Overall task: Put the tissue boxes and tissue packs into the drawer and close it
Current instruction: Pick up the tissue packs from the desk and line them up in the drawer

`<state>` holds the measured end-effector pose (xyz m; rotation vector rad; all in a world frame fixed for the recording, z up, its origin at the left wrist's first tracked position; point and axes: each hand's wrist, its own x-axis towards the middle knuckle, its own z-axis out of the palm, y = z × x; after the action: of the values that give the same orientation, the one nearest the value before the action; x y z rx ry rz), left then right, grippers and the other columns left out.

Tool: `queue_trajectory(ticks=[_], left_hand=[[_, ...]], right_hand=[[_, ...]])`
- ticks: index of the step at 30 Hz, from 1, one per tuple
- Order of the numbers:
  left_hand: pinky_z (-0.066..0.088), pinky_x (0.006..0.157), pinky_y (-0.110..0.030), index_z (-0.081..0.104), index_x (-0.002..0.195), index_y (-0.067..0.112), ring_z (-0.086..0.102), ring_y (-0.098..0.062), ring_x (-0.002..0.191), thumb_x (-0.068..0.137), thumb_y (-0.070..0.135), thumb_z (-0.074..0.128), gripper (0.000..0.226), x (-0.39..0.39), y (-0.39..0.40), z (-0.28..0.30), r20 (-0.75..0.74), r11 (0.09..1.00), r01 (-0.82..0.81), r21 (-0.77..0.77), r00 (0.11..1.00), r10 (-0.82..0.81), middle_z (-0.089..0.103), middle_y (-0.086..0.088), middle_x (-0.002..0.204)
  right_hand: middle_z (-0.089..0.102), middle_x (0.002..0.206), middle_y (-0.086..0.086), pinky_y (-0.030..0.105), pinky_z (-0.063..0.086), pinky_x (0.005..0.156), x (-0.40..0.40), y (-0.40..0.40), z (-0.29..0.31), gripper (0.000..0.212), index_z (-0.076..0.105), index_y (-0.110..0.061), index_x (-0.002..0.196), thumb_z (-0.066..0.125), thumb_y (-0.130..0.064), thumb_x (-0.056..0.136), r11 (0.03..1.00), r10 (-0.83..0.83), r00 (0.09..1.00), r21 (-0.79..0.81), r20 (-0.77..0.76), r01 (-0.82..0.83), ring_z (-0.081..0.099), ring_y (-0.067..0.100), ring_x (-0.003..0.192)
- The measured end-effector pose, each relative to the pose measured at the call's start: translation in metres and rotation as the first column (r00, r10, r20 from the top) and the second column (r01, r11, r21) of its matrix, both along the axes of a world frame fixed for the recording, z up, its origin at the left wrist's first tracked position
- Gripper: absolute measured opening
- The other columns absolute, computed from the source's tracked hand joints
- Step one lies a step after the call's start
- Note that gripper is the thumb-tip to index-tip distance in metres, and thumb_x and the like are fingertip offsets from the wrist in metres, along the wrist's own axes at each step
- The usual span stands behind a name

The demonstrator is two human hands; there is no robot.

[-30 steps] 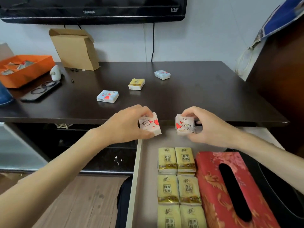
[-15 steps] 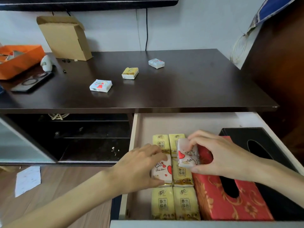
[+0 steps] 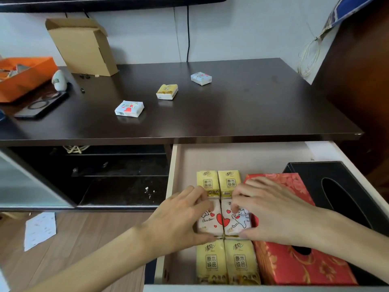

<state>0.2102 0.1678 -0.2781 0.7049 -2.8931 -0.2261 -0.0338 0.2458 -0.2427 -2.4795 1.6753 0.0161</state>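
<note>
The drawer (image 3: 242, 157) is pulled open under the dark tabletop. Inside lie several yellow tissue packs (image 3: 228, 260), a red tissue box (image 3: 294, 266) and a black tissue box (image 3: 341, 190). My left hand (image 3: 181, 220) grips a white heart-print pack (image 3: 210, 220) and my right hand (image 3: 271, 209) grips a second white pack with a cat print (image 3: 237, 221); both packs rest side by side on top of the yellow ones. On the tabletop lie a white heart-print pack (image 3: 129, 108), a yellow pack (image 3: 167, 91) and another white pack (image 3: 201, 78).
A cardboard box (image 3: 82, 45), an orange tray (image 3: 23, 74), a phone (image 3: 42, 104) and a small white figure (image 3: 59, 80) sit at the table's back left. A dark cabinet (image 3: 362, 81) stands at the right. Paper (image 3: 40, 230) lies on the wooden floor.
Both hands carried the two white packs from the table's front edge down into the drawer and set them flat on the yellow packs. The camera tilted down.
</note>
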Motion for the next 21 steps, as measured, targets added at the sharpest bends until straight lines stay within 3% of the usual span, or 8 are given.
queue_trajectory(ticks=[4, 9, 15, 18, 21], left_hand=[[0.051, 0.084, -0.026, 0.053, 0.128, 0.029, 0.047, -0.01, 0.112, 0.084, 0.065, 0.058, 0.058, 0.001, 0.001, -0.002, 0.025, 0.999, -0.009, 0.045, 1.0, 0.008, 0.046, 0.008, 0.129], [0.052, 0.082, -0.031, 0.057, 0.12, 0.024, 0.049, -0.013, 0.111, 0.084, 0.061, 0.057, 0.051, -0.001, 0.001, -0.001, 0.04, 1.0, -0.009, 0.026, 0.999, 0.008, 0.049, 0.007, 0.125], [0.051, 0.084, -0.029, 0.056, 0.122, 0.025, 0.047, -0.009, 0.111, 0.086, 0.062, 0.054, 0.051, -0.002, 0.002, -0.001, 0.043, 1.0, 0.01, 0.0, 0.999, -0.01, 0.048, 0.008, 0.124], [0.05, 0.083, -0.03, 0.065, 0.113, 0.023, 0.05, -0.01, 0.104, 0.088, 0.061, 0.051, 0.047, -0.001, 0.004, 0.005, -0.006, 1.0, 0.008, -0.019, 1.0, -0.008, 0.052, 0.008, 0.118], [0.049, 0.079, -0.027, 0.071, 0.099, 0.023, 0.056, -0.011, 0.097, 0.091, 0.053, 0.053, 0.036, 0.005, -0.006, 0.022, -0.133, 0.999, -0.037, -0.038, 0.991, 0.032, 0.058, 0.009, 0.109]], right_hand=[[0.049, 0.117, -0.021, 0.018, 0.009, 0.097, 0.004, -0.002, -0.002, 0.042, 0.059, -0.039, 0.111, 0.055, -0.066, 0.08, 1.0, -0.01, 1.0, 0.006, 0.023, 0.009, 0.033, 0.003, 0.102], [0.044, 0.136, -0.013, 0.025, 0.009, 0.108, 0.009, 0.002, -0.01, 0.042, 0.065, -0.033, 0.113, 0.055, -0.06, 0.083, 0.997, -0.071, 0.997, -0.003, 0.011, 0.071, 0.034, 0.013, 0.125], [0.047, 0.125, -0.017, 0.033, -0.002, 0.123, 0.01, 0.003, -0.01, 0.047, 0.069, -0.033, 0.117, 0.048, -0.066, 0.09, 0.998, -0.047, 0.998, 0.033, -0.03, 0.048, 0.04, 0.006, 0.12], [0.049, 0.124, -0.023, 0.025, 0.011, 0.117, 0.008, 0.002, -0.007, 0.042, 0.069, -0.036, 0.115, 0.045, -0.063, 0.094, 0.999, -0.042, 0.998, -0.012, 0.041, 0.043, 0.04, -0.001, 0.116], [0.053, 0.113, -0.029, 0.021, 0.039, 0.094, 0.007, -0.013, 0.01, 0.03, 0.065, -0.04, 0.111, 0.049, -0.059, 0.092, 0.996, -0.073, 0.977, -0.041, 0.198, 0.083, 0.043, -0.007, 0.11]])
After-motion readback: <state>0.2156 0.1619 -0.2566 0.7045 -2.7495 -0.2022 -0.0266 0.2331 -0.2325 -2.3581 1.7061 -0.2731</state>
